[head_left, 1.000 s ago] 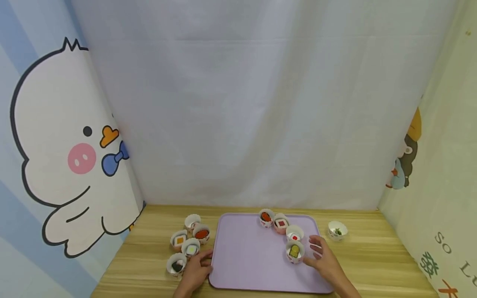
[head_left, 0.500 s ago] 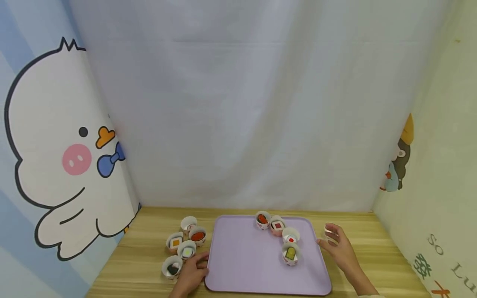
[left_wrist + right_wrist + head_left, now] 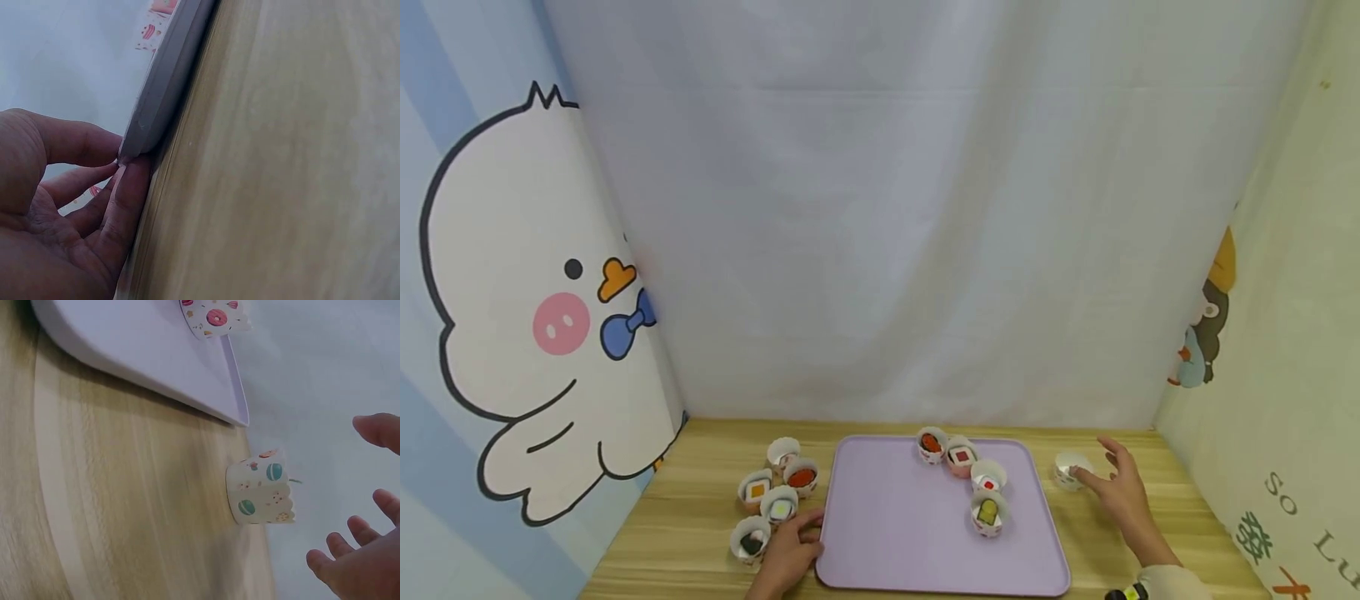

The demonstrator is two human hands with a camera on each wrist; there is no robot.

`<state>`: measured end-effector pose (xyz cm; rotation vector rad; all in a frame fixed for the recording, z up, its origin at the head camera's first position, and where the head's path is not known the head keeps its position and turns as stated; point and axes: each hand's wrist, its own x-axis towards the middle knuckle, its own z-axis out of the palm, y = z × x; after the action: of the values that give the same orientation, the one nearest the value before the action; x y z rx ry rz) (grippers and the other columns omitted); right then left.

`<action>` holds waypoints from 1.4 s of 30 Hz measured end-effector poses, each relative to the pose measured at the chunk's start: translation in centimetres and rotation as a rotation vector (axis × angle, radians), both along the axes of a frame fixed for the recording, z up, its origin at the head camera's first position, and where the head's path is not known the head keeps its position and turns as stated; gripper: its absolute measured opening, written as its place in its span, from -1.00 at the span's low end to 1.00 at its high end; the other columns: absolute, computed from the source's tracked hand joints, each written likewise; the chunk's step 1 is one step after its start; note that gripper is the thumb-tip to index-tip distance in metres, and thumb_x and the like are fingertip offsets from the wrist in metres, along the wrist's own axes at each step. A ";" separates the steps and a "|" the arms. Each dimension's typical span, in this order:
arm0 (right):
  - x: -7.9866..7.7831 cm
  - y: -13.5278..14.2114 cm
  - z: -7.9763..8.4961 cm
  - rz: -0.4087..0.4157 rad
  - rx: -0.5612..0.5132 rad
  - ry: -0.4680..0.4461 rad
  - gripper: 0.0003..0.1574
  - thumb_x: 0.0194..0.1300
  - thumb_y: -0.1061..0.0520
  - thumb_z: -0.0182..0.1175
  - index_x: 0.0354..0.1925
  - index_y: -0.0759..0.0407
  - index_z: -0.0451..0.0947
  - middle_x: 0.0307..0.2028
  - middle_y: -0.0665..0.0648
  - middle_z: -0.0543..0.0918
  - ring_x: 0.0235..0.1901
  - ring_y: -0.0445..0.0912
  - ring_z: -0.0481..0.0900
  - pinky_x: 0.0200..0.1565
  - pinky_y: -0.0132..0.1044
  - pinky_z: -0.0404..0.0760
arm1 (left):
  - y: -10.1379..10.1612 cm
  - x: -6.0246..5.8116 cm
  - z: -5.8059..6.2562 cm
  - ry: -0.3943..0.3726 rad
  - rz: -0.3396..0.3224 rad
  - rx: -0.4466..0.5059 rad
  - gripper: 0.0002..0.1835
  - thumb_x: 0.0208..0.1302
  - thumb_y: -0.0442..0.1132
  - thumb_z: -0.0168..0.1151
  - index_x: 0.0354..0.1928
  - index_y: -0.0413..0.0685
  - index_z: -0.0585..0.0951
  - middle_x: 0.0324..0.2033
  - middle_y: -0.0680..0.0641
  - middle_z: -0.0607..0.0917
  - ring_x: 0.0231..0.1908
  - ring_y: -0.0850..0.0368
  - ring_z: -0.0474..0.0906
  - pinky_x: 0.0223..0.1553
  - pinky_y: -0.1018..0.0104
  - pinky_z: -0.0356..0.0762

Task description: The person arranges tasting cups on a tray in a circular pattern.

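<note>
Pinching lilac tray (image 3: 917,533): left hand (image 3: 786,557) | spread near paper cup (image 3: 259,494): right hand (image 3: 1123,497) | wooden tabletop (image 3: 692,504) | pale curtain (image 3: 880,250) behind

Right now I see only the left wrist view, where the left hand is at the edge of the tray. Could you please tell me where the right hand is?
Observer: The right hand is near the white paper cup, to the right of the lilac tray.
Operator: Thank you. Do its fingers hold that cup?
Observer: No, in the right wrist view the fingers are apart from it.
Operator: Understood. And on the tray, which cup stands nearest to the head camera?
Observer: It is the patterned paper cup with a yellow-green piece inside.
</note>
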<state>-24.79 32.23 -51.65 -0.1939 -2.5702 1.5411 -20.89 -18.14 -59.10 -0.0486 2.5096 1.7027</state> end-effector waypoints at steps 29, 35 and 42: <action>-2.5 1.4 -4.5 0.061 -0.147 -0.177 0.24 0.21 0.19 0.31 0.53 0.32 -0.32 0.47 0.53 -0.08 0.39 0.33 0.14 -0.14 -0.61 0.38 | 0.1 0.2 0.4 0.003 -0.018 0.009 -0.38 0.00 -0.49 0.19 0.23 -0.41 0.47 0.01 -0.30 0.64 -0.18 0.11 0.61 -0.34 0.30 0.62; -2.7 1.1 -4.9 0.007 -0.129 -0.157 0.10 0.23 0.21 0.30 0.47 0.41 -0.18 0.43 0.54 0.02 0.37 0.36 0.16 -0.01 -0.46 0.40 | 0.1 0.1 0.2 0.010 -0.021 0.001 -0.37 -0.01 -0.49 0.19 0.23 -0.41 0.48 0.00 -0.30 0.65 -0.18 0.09 0.62 -0.33 0.29 0.63; -2.8 0.6 -5.1 -0.052 -0.102 -0.098 -0.16 0.22 0.26 0.25 0.32 0.46 0.06 0.32 0.52 0.24 0.10 0.07 0.45 -0.21 -0.61 0.38 | 0.0 0.1 0.2 0.025 -0.019 0.000 -0.37 -0.03 -0.50 0.20 0.23 -0.40 0.48 -0.01 -0.28 0.66 -0.20 0.11 0.62 -0.35 0.31 0.62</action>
<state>-27.58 32.83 -56.74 -0.3537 -2.5387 1.6847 -20.81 -18.11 -58.90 -0.0038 2.5200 1.7063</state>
